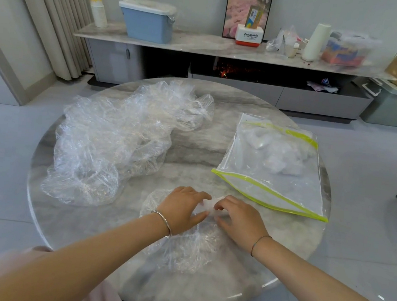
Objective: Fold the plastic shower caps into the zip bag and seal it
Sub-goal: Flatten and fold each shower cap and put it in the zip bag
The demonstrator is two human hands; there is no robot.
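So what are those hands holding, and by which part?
Both the left hand and right hand pinch one clear shower cap at its bunched far edge.

Along the sideboard point(204, 45) stood a stack of paper cups point(98, 9), a blue lidded bin point(147, 22), a Panasonic box point(249, 36) and a white roll point(315, 43)

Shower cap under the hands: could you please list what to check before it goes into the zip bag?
1. Grip: left hand and right hand both pinch the shower cap at its bunched edge: ok.
2. Fold finished: most of it lies spread on the table: not ok.
3. Zip bag close by, right of the hands: ok.
4. Bag mouth open: cannot tell.
5. Room in bag: folded caps fill only part: ok.
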